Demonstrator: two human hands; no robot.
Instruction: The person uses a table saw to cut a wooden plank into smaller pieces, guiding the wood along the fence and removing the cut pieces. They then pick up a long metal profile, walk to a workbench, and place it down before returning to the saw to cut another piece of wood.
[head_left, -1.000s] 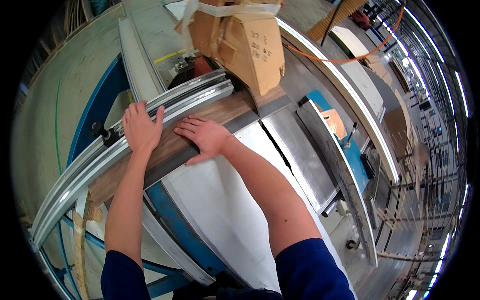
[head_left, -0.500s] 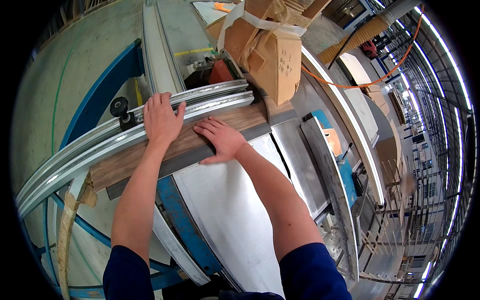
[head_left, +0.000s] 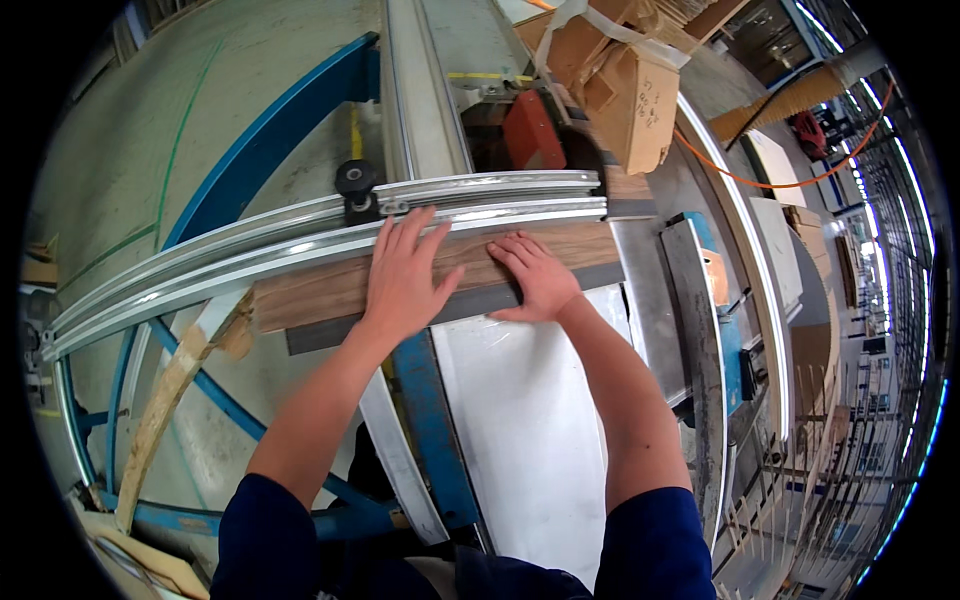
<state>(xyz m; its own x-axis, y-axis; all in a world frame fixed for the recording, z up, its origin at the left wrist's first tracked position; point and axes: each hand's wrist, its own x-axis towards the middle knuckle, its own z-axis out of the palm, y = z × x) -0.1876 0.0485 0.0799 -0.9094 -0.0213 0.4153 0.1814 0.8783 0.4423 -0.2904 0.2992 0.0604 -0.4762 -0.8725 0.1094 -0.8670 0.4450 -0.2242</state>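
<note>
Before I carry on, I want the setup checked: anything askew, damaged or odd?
Two things look makeshift: the tan box at upper right is strapped with pale tape, and a ragged wooden strut at left stands out against the blue metal frame. The brown board shows no obvious damage.

The board (head_left: 325,285) no longer lines up with the short piece (head_left: 628,194) beyond the surface's (head_left: 520,400) far right corner; it now lies nearer the person. The left hand (head_left: 403,278) has drawn back, fingertips only at the rail's (head_left: 520,211) near edge.
</note>
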